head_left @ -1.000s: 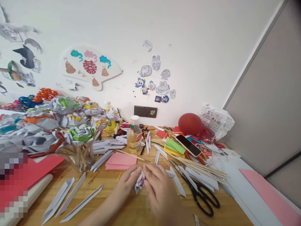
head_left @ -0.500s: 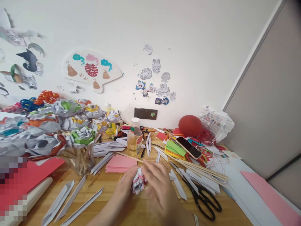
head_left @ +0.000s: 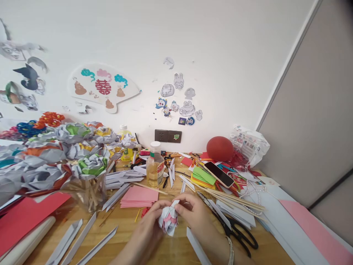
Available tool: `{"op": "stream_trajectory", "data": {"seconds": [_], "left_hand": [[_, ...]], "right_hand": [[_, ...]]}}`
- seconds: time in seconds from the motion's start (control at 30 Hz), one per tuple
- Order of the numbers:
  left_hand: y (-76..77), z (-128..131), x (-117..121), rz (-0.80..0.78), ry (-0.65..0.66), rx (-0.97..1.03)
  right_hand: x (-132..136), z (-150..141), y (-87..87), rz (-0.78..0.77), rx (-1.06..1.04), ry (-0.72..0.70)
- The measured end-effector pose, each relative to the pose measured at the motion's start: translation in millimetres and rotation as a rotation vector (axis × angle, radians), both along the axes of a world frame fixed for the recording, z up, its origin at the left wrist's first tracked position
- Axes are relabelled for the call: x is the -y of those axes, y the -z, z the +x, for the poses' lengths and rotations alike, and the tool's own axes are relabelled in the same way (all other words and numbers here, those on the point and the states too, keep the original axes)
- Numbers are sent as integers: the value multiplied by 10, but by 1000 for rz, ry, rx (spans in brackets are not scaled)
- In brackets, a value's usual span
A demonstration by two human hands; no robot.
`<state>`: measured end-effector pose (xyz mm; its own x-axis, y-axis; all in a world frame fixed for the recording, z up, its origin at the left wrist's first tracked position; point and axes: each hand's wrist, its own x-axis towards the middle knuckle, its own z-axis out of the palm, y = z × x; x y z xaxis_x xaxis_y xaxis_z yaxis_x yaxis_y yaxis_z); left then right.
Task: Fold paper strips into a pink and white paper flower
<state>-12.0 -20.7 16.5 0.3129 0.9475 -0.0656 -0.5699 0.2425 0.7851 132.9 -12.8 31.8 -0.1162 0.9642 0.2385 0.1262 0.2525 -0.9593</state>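
Note:
Between both hands is a small folded paper flower (head_left: 168,221), white with pink petals showing in its middle. My left hand (head_left: 150,221) wraps round its left side, fingers partly hidden behind it. On the upper right, my right hand (head_left: 193,211) pinches a white petal between thumb and fingertips. Beneath my right wrist lies a folded white paper strip (head_left: 197,244). A stack of pink paper (head_left: 139,195) sits just beyond my left hand, and black-handled scissors (head_left: 238,233) rest to the right of my right forearm.
Many finished paper flowers (head_left: 91,163) crowd the left, some in a clear container (head_left: 91,198). A glue bottle (head_left: 155,169) stands behind the hands. Wooden sticks (head_left: 234,198), a phone (head_left: 219,174), a red balloon (head_left: 220,148) and green paper (head_left: 204,175) lie right.
My right hand has gone from covering the flower's right side with flattened fingers to pinching a petal at its top. The flower is now more exposed and slightly further right.

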Motion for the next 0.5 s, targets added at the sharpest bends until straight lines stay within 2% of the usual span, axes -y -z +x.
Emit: {"op": "stream_trajectory", "data": {"seconds": [0.1, 0.2, 0.37, 0.5], "left_hand": [[93, -26, -55, 48, 11, -148], [151, -42, -93, 168, 2, -382], [103, -48, -81, 337, -140, -700], [83, -77, -90, 372, -107, -827]], "right_hand": [[-25, 12, 29, -48, 8, -35], [-52, -7, 104, -80, 74, -38], [-61, -52, 200, -18, 277, 32], [-67, -57, 244, -42, 285, 50]]}}
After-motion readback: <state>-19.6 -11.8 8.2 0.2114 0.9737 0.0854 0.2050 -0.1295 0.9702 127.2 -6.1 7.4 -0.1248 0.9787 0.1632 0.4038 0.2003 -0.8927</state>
